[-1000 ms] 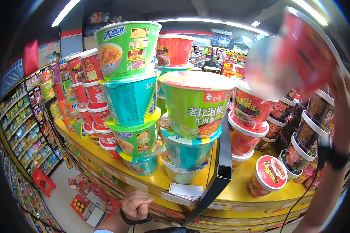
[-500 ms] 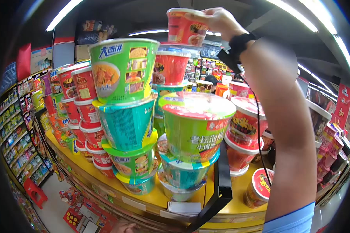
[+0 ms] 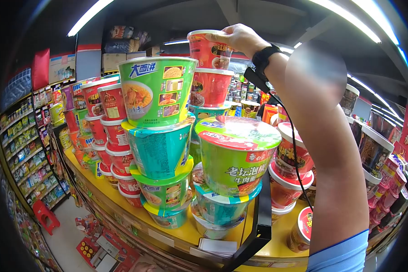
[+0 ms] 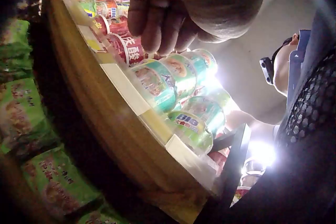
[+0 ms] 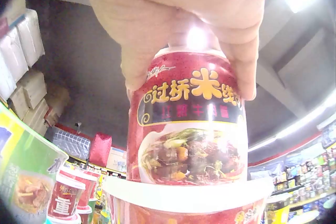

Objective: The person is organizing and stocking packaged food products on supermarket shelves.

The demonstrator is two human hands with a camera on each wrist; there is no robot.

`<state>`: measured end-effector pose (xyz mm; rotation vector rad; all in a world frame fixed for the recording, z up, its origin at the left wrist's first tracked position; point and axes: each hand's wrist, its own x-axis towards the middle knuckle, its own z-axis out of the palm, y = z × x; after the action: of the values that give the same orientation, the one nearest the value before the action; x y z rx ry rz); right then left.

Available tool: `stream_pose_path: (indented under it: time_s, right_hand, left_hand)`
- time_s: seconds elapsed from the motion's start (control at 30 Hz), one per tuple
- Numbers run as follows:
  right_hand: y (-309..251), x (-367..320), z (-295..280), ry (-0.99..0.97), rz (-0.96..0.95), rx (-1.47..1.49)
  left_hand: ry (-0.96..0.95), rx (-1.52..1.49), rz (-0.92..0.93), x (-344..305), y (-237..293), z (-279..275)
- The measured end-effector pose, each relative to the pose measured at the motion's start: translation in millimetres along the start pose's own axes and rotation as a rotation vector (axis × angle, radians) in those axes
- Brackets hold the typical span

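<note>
My right hand (image 3: 242, 38) grips a red instant noodle cup (image 3: 209, 53) by its upper rim, thumb on one side and fingers on the other in the right wrist view. The cup stands upright, its base right at the white lid of another red cup (image 3: 211, 88) in the back stack. In front are a tall stack topped by a green noodle bucket (image 3: 157, 93) and a shorter one topped by a green bucket with a red and green lid (image 3: 238, 149). My left hand (image 4: 178, 8) hangs low by the shelf edge with loosely bent fingers, holding nothing.
A black metal frame bar (image 3: 259, 226) divides the yellow shelf (image 3: 167, 224). Red cups (image 3: 118, 136) stand stacked on the left, more on the right. A thin black cable (image 3: 296, 149) hangs from my right wrist. A red stool (image 3: 45, 216) stands on the floor.
My right hand has carried the red cup from the upper right to the back stack, then lowered it onto the red cup there. The left hand has dropped almost out of the head view.
</note>
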<state>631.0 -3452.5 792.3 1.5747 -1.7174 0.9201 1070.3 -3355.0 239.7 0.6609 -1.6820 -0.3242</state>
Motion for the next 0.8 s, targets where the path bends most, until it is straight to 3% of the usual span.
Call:
stream_pose_path:
  time_s: [0.27, 0.33, 0.4, 0.5, 0.57, 0.67, 0.73, 0.8]
  right_hand:
    - [1.7, -5.9, -4.8, -0.079, 0.076, 0.02]
    - [2.8, -9.0, -11.9, 0.035, -0.007, -0.008]
    - [6.7, -14.3, -29.8, 0.131, 0.027, -0.012]
    - [-11.9, -42.9, -116.0, 0.032, 0.044, 0.157]
    - [-11.6, -86.1, -152.0, 0.053, 0.049, 0.223]
    - [-30.1, -200.7, -185.4, 0.212, -0.02, 0.224]
    - [-19.3, -262.1, -196.2, 0.27, -0.038, -0.006]
    - [-12.0, -314.1, -200.1, 0.167, 0.031, -0.274]
  left_hand:
    - [-0.02, -0.074, 0.031, 11.2, -1.8, -9.9]
    - [-0.017, -0.087, 0.023, 12.3, -7.6, -11.2]
    - [-0.023, -0.103, 0.035, 12.7, -14.9, -11.3]
    - [-0.039, -0.142, 0.094, 18.3, -26.1, -4.7]
    - [-0.082, -0.198, 0.135, 24.8, -27.9, -2.5]
    - [-0.165, -0.374, -0.026, 10.6, -49.1, 8.9]
    - [-0.216, -0.477, 0.01, 9.8, -42.5, 18.4]
    - [-0.263, -0.606, 0.044, 15.6, -21.7, 25.6]
